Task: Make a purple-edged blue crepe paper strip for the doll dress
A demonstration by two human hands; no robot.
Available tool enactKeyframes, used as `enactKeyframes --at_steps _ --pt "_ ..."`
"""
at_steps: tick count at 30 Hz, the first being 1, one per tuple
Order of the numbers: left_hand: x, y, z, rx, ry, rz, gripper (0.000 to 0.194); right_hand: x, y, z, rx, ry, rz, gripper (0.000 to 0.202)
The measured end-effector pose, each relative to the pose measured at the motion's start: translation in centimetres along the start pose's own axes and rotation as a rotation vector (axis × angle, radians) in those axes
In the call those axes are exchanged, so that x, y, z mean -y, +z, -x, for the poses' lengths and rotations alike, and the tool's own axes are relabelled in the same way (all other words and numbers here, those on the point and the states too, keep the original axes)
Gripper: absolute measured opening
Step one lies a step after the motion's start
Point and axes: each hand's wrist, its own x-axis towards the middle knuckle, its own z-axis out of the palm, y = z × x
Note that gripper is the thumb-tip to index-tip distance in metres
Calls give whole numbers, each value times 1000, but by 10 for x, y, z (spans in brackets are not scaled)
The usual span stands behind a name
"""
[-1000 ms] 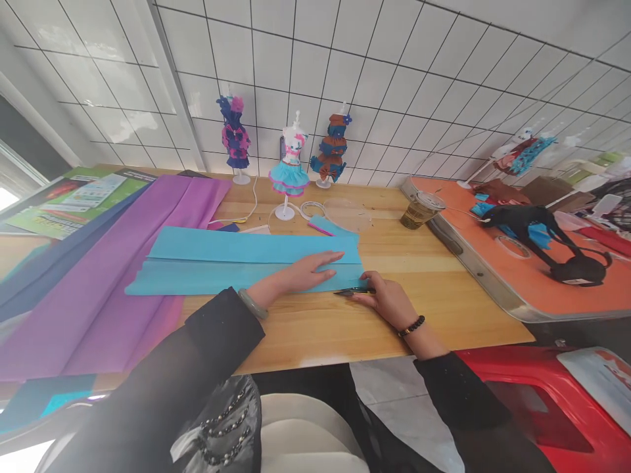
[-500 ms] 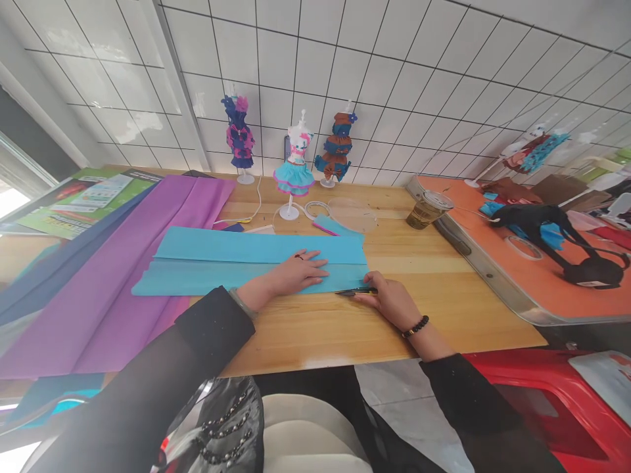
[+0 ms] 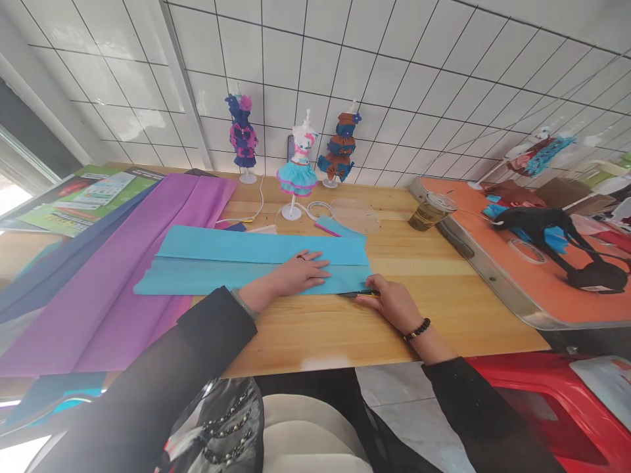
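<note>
A folded sheet of light blue crepe-like paper or cloth (image 3: 217,244) lies lengthwise on the wooden table. My left hand (image 3: 300,272) rests flat on its right half, fingers stretched out, holding nothing. At the sheet's lower right corner, my right hand (image 3: 389,299) is closed on a pair of dark scissors (image 3: 355,293). Their slim points face left along the sheet's near edge, and their handles are mostly hidden by my fingers. My right thumb and fingertips are close to that corner; whether they touch the sheet I cannot tell.
Purple sheets (image 3: 118,263) cover the table's left side. Three small dressed mannequins, one in a turquoise skirt (image 3: 298,177), stand along the tiled wall. A lidded cup (image 3: 431,211) is near the orange table (image 3: 483,256), which holds a black bag-like item (image 3: 547,236).
The view has shifted slightly. The scissors' blades look closer together and lie along the sheet's near edge. My left hand stays flat on the sheet.
</note>
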Motion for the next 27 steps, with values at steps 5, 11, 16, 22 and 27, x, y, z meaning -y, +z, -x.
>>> enactKeyframes --at_steps 5,11,16,22,27 --pt "2 2 0 -16 17 -6 40 0 -1 2 22 10 45 45" --pt "3 4 -1 -16 13 -17 40 3 2 -3 37 8 42 45" --pt "5 6 0 -34 30 -15 39 5 4 -6 40 -12 22 43" --pt "6 7 0 -46 42 -15 39 3 2 -2 6 -28 37 43" --pt "6 6 1 -36 42 -19 41 7 3 -4 11 -27 54 43"
